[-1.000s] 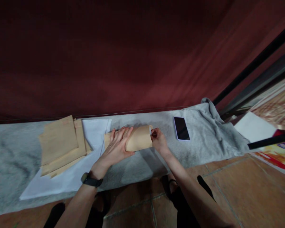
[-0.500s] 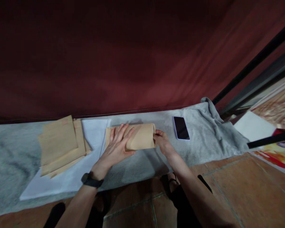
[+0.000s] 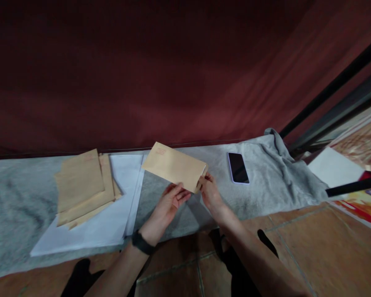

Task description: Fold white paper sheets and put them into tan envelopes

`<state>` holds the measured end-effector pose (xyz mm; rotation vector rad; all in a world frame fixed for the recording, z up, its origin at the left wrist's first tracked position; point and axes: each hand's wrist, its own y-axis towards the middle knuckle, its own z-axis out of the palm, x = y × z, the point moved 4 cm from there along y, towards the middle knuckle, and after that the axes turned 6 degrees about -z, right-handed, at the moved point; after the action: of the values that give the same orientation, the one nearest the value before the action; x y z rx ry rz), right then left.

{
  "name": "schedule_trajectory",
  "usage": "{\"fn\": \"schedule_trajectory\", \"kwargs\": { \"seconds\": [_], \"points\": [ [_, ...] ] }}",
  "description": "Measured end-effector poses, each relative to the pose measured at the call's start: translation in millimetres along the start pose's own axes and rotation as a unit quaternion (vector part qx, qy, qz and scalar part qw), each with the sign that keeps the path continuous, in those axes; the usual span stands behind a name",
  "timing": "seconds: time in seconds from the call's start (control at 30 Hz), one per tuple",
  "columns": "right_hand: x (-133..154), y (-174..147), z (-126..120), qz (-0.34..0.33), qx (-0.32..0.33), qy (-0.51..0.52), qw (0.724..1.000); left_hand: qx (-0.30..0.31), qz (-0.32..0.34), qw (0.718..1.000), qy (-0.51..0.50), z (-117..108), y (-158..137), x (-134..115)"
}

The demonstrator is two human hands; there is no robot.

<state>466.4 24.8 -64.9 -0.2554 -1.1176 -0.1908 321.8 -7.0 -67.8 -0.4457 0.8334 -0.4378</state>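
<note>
A brown paper envelope with small red print at its upper left is held tilted over the grey cloth. My left hand grips its lower edge, thumb on top and fingers underneath. At the right end, my right hand pinches the envelope by its opening, where a thin white edge shows. To the left, several more brown envelopes lie in a loose fanned stack on white paper sheets.
The grey cloth covers a long narrow surface before a dark red curtain. A phone lies right of my hands. Black bars and a colourful printed sheet are at the far right, above a tiled floor.
My left hand has slid from flat on top of the envelope to its lower edge. The envelope has lifted and turned, its left end now farther away. My right hand keeps its right end.
</note>
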Motion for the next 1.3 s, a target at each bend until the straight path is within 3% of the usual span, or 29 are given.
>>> {"fn": "schedule_trajectory", "kwargs": {
  "seconds": [0.07,0.17,0.5,0.73,1.3],
  "points": [
    [-3,-4,4,-0.003,0.014,-0.011,1.0,0.01,-0.037,0.999,-0.034,3,0,6],
    [0,-8,5,-0.006,0.03,-0.042,0.999,-0.007,-0.024,0.999,-0.047,1,-1,5],
    [20,-4,-1,0.035,0.064,-0.079,0.994,-0.021,0.02,0.991,0.131,-8,-3,-22],
    [13,-7,-2,0.033,0.037,-0.079,0.996,0.009,0.014,0.996,0.088,-4,-4,-15],
    [5,-6,-6,0.051,0.038,-0.104,0.993,0.008,0.037,0.994,0.104,-2,-5,-18]
  ]
}}
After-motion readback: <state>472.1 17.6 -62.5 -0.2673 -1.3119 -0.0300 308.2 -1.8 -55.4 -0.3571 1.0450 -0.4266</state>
